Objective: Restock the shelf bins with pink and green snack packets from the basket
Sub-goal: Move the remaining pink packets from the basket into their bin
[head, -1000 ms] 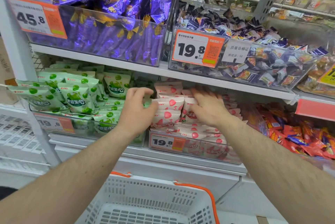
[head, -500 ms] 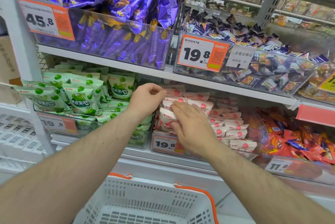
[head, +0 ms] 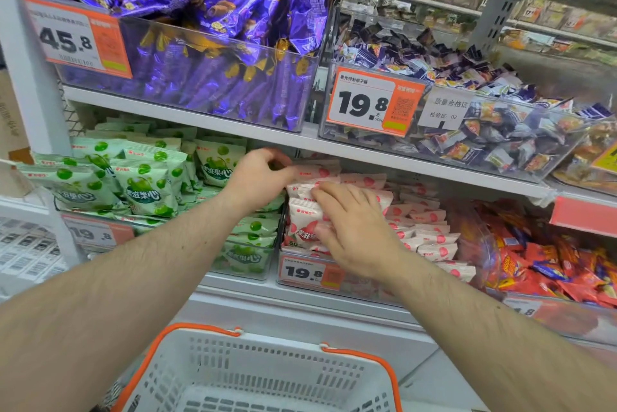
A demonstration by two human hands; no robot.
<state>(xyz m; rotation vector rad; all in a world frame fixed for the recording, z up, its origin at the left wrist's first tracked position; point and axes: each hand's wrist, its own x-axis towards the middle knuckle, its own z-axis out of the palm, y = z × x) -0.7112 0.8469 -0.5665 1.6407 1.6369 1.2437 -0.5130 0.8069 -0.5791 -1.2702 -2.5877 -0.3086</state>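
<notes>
I am reaching both hands into the pink bin [head: 302, 273] on the lower shelf. My right hand [head: 354, 231] is lying over the front pink packets [head: 305, 221], fingers spread and bent, pressing against the upright packet at the bin's front. That packet is pale pink with a red peach-like fruit and white lettering. My left hand [head: 258, 179] is just left of it and a little higher, fingers curled toward a packet's top edge [head: 314, 173]; I think it is pinching that edge, but the fingertips are hidden. More pink packets are lying stacked to the right of my right hand. The green packets [head: 147, 184], pale green with round green fruit, are filling the bin left of my left hand. The white basket [head: 260, 375] with orange handles is sitting below my forearms.
</notes>
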